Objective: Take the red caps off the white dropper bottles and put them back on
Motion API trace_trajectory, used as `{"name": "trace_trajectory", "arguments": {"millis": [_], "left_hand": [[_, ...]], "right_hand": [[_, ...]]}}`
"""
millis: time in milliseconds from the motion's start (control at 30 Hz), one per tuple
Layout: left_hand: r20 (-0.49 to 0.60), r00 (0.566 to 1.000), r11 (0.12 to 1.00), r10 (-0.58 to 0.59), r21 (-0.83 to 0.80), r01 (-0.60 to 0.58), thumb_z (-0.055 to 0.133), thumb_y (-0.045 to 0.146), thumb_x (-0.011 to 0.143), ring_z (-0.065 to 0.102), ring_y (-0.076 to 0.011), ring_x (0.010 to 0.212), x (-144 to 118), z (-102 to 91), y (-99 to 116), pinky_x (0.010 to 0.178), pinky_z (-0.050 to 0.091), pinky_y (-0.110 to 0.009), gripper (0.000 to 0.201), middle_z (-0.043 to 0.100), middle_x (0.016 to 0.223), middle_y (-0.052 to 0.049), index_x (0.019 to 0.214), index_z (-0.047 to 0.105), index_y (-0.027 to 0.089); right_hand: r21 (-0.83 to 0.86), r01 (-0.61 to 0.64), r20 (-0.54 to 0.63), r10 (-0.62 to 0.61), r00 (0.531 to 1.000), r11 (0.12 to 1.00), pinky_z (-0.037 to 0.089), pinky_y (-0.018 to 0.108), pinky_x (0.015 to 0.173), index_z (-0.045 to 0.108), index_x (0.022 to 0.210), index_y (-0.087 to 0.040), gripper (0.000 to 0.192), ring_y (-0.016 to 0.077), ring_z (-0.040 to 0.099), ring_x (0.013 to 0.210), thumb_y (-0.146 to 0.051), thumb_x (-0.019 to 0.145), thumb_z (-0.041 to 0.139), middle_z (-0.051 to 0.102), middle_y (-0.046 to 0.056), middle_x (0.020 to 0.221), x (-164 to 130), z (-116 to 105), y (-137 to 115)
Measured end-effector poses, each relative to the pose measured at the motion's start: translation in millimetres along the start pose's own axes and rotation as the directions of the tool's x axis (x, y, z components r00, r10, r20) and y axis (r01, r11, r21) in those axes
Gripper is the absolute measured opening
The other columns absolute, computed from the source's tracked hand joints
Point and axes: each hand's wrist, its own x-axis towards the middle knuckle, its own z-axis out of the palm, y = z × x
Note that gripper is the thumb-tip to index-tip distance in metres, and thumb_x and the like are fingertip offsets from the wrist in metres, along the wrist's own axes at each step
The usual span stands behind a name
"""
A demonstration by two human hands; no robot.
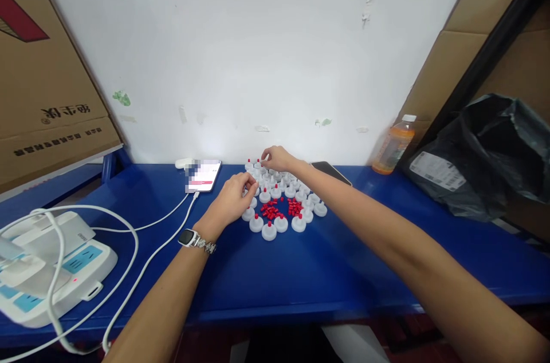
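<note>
White squeeze-bottle lids (268,232) with nozzles stand in a rough ring and a dense cluster on the blue table. Several carry red tip caps (256,216) on their nozzles. Loose red tip caps (270,209) lie in small piles inside the ring. My left hand (235,197) is at the cluster's left side, fingers curled together; what they hold, if anything, is hidden. At the far end of the cluster, my right hand (278,158) has thumb and fingers pinched beside the capped lids (249,164). Anything between those fingertips is too small to make out.
A phone (205,176) with a white cable lies left of the lids, and a power strip (60,271) sits nearer on the left. A dark flat object (330,172), an orange drink bottle (394,144) and a black plastic bag (476,157) are on the right. A wall (275,54) closes the back.
</note>
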Motion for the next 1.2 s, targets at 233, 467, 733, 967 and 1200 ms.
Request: {"name": "trace_trajectory", "arguments": {"millis": [233,467,733,967,1200], "left_hand": [[0.001,1.000,1.000,0.015,0.014,-0.015,0.046,0.037,0.096,0.059,-0.0221,0.083,1,1.2,1,0.075,0.045,-0.037,0.024,0.063,0.085,-0.005,0.087,0.059,0.019],[-0.037,0.999,0.999,0.036,0.021,-0.035,0.046,0.039,0.097,0.060,-0.0229,0.090,-1,1.7,-1,0.082,0.048,-0.040,0.025,0.062,0.096,-0.007,0.096,0.060,0.019],[-0.032,0.997,0.991,0.067,-0.110,-0.070,0.056,0.043,0.094,0.061,-0.0240,0.107,-3,0.7,20,0.086,0.051,-0.038,0.037,0.064,0.120,-0.007,0.125,0.055,0.022],[0.043,0.993,0.987,0.113,-0.121,-0.107,0.046,0.041,0.098,0.060,-0.0228,0.103,-3,4.0,24,0.088,0.050,-0.039,0.034,0.062,0.116,-0.009,0.123,0.058,0.021],[0.061,0.991,0.991,0.116,-0.079,-0.111,0.039,0.043,0.101,0.057,-0.0229,0.105,-4,3.7,25,0.093,0.047,-0.039,0.037,0.062,0.114,-0.008,0.123,0.060,0.023]], "right_hand": [[-0.001,-0.009,0.028,0.009,1.000,1.000,0.044,0.025,0.068,0.072,0.080,-0.016,0.011,0.0180,0.065,0.076,-0.024,0.073,0.073,0.074,0.006,0.082,-16,3,-4],[0.113,-0.013,-0.023,0.016,1.000,0.993,0.045,0.023,0.068,0.070,0.078,-0.014,0.006,0.0149,0.065,0.073,-0.013,0.078,0.065,0.074,0.006,0.079,-35,-12,-15],[0.812,0.011,-0.053,0.054,0.997,0.584,0.048,0.027,0.069,0.065,0.082,-0.015,0.024,0.0150,0.064,0.068,-0.038,0.078,0.072,0.072,0.005,0.073,-105,-19,-28],[0.313,0.010,-0.185,0.050,0.982,0.950,0.042,0.029,0.073,0.070,0.079,-0.018,0.021,0.0167,0.061,0.072,-0.030,0.090,0.056,0.072,0.004,0.077,-139,-25,-21],[-0.139,0.017,0.022,-0.014,1.000,0.990,0.032,0.042,0.092,0.076,0.083,-0.022,0.014,0.0287,0.058,0.097,-0.035,0.082,0.069,0.071,0.008,0.080,-138,-19,-21]]}}
